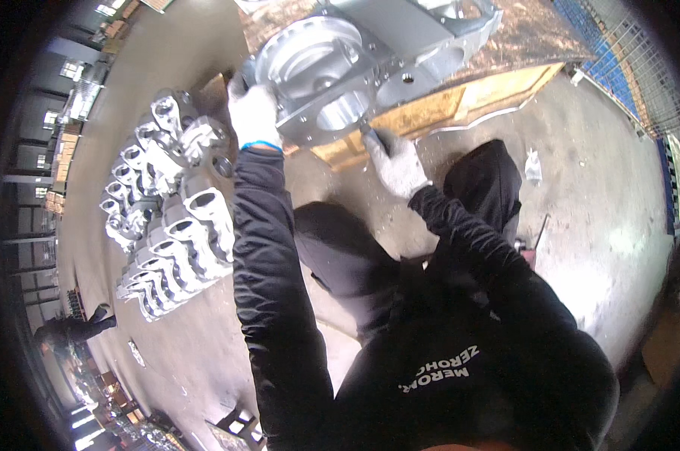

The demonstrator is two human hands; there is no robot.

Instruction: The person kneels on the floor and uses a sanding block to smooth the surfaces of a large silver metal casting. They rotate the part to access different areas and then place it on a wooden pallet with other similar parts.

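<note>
The right hand (pixel 396 161) is holding curled fingers beside the grey housing's (pixel 374 71) lower bore, any pinched tool being indistinguishable; the left hand (pixel 253 113) is meeting its left edge, finger closure hidden. Handling is apparently under way, finished and remaining steps not showing. The housing is overhanging 1 wooden crate (pixel 498 95), long axis running lower left to upper right, round recess facing up.

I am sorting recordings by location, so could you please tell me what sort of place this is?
Probably a factory or metal workshop. A large machined casting sits on a wooden platform, and many similar metal parts stand in rows on the floor.
</note>
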